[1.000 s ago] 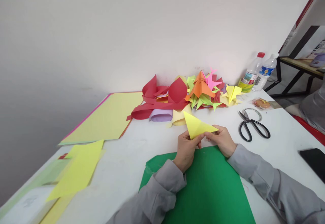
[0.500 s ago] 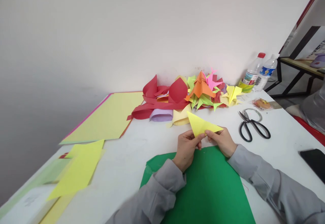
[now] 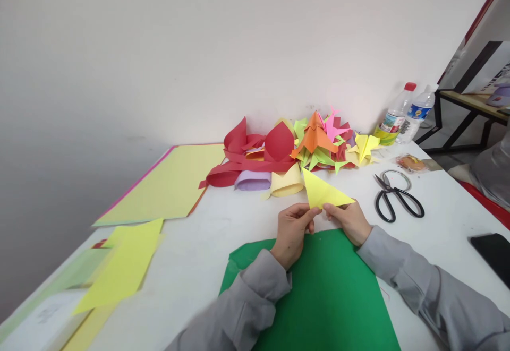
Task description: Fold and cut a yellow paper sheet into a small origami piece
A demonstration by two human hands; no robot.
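Note:
A yellow paper (image 3: 324, 191), folded into a triangle, is held up above the top edge of a green sheet (image 3: 330, 292). My left hand (image 3: 294, 229) pinches its lower left edge between thumb and fingers. My right hand (image 3: 348, 218) grips the lower right edge, with the thumb on the near face. The two thumb tips are close together at the bottom of the paper. Fingers behind the paper are partly hidden.
Behind the hands lie red paper shapes (image 3: 280, 144) and an orange folded paper (image 3: 314, 137). Black-handled scissors (image 3: 398, 197) and a phone (image 3: 492, 253) are at right, two bottles (image 3: 418, 112) at the back. Yellow sheets (image 3: 123, 271) lie at left.
The yellow triangle has shifted slightly to the right between my fingers, and its upper tip has moved right and up. Both hands stay nearly in place.

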